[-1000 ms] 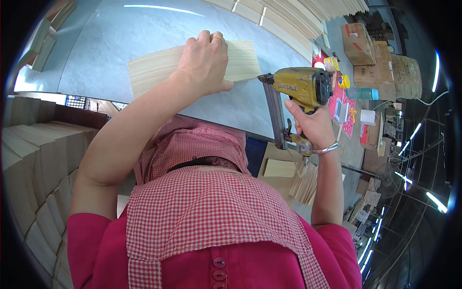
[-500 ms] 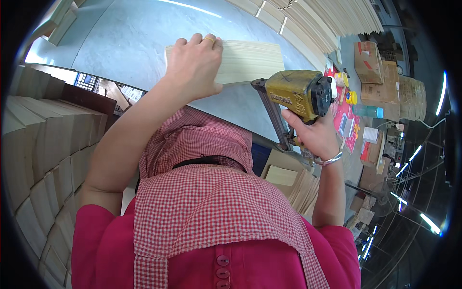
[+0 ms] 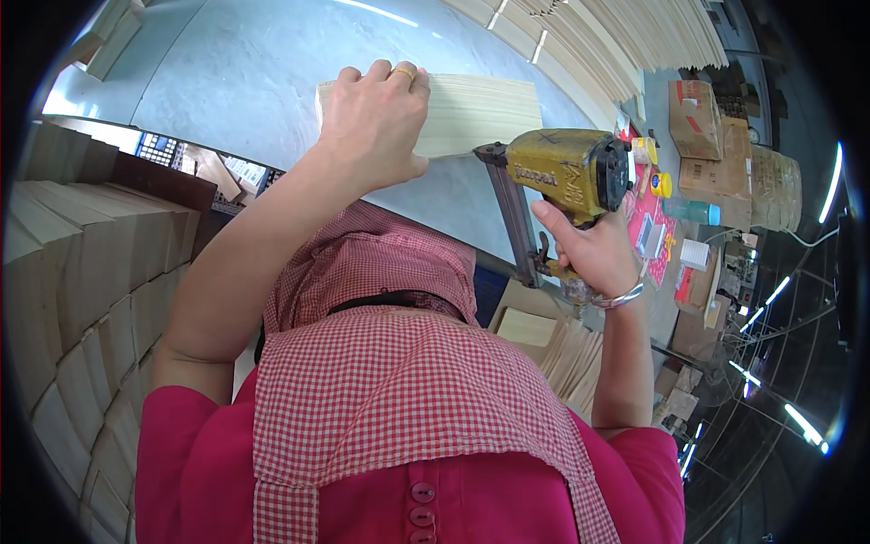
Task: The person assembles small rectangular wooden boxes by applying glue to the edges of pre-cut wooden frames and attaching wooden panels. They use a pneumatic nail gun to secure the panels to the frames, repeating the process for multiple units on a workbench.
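My left hand (image 3: 379, 118) grips a pale wooden board (image 3: 485, 113), its fingers bent over the far edge and its thumb on the near side. The board lies on a grey marbled tabletop (image 3: 245, 95). In my right hand (image 3: 598, 254) is a yellow and black nail gun (image 3: 562, 172), held by its handle with the thumb along the side. The gun's nose touches or hovers beside the board's near edge, toward its right end; I cannot tell which. Part of the handle and trigger is hidden by my fingers.
Long wooden strips (image 3: 625, 41) are stacked at the far right. Wooden blocks (image 3: 54, 263) form a tall pile on the left. Beyond the gun sit a blue-green bottle (image 3: 691, 211), yellow-lidded jars and cardboard boxes (image 3: 693, 118). Thin boards (image 3: 566, 367) stand below the table's front edge.
The board and my left hand sit slightly farther right. The nail gun's body has tilted a little, its nose remaining beside the board. Both grips are unchanged.
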`<state>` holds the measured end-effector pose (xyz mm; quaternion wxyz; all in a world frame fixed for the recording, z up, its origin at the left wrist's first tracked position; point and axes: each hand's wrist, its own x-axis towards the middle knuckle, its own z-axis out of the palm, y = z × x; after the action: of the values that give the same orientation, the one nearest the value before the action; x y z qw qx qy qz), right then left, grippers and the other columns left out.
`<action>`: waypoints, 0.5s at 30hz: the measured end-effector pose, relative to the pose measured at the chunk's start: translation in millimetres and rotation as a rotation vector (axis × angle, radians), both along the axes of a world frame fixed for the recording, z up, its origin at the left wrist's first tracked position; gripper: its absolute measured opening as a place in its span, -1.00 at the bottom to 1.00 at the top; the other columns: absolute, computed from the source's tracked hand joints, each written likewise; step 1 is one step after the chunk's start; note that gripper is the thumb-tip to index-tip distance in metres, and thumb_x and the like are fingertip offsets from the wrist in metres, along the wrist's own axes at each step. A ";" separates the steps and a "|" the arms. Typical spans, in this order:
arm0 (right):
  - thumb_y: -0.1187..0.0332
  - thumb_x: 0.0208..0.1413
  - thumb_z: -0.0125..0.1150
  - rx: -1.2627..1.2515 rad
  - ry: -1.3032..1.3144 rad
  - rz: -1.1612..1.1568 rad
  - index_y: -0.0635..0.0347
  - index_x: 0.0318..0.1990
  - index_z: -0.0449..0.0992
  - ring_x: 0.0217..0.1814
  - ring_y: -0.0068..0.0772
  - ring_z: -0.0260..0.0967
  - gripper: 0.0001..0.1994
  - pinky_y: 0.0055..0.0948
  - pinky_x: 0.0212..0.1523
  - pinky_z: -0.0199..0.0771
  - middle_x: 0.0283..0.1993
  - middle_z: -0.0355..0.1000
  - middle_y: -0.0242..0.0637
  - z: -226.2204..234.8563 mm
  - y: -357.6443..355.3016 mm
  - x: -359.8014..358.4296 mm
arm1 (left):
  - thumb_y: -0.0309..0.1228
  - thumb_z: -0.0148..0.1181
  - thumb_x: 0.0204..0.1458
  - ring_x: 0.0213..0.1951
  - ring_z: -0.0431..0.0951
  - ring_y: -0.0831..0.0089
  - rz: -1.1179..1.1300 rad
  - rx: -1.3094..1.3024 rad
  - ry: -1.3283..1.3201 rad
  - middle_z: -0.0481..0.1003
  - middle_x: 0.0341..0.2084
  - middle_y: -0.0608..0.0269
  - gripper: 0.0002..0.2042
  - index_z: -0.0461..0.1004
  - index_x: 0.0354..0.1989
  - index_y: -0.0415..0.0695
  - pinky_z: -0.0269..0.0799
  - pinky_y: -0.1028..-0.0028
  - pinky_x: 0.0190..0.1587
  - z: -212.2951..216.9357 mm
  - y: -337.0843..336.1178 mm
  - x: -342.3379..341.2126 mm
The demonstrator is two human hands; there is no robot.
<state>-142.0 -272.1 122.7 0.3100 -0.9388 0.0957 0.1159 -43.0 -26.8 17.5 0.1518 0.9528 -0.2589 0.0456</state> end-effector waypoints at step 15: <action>0.41 0.07 0.48 0.090 -0.048 -0.010 0.40 -0.06 0.60 -0.11 -0.45 0.60 -0.67 -0.41 -0.04 0.58 -0.15 0.65 -0.21 19.3 42.0 -7.6 | -0.24 0.68 -0.46 0.31 0.27 -0.16 -0.093 -0.604 0.180 0.17 0.37 -0.12 0.07 0.27 0.43 0.30 0.28 -0.03 0.33 -64.5 88.3 -19.8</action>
<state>-149.6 -230.0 142.1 0.3546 -0.9260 0.0877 0.0958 -62.7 61.6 -47.0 0.4520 0.8521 -0.2623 0.0289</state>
